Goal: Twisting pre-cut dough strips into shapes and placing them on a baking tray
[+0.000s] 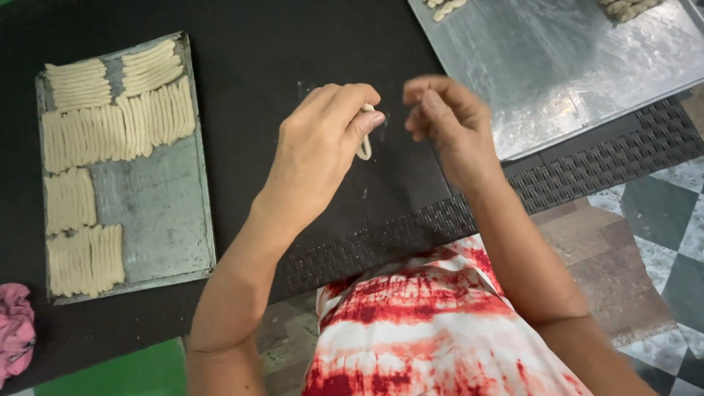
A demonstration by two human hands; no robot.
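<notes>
My left hand [323, 143] pinches a thin pale dough strip [364, 147] folded into a loop, which hangs from my thumb and fingers above the black table [257, 66]. My right hand [444, 117] hovers just to the right of the strip with fingers curled loosely and nothing in it. A metal tray [158, 213] on the left carries several groups of straight dough strips [110, 132] laid side by side. A larger metal tray [572, 66] at the upper right holds a few twisted dough pieces [629, 7] along its far edge.
A pink cloth [13, 330] lies at the lower left corner. The table's woven dark edge [587, 176] runs along the front. Patterned floor tiles [660, 220] show at the right, and my red and white garment [433, 330] fills the bottom.
</notes>
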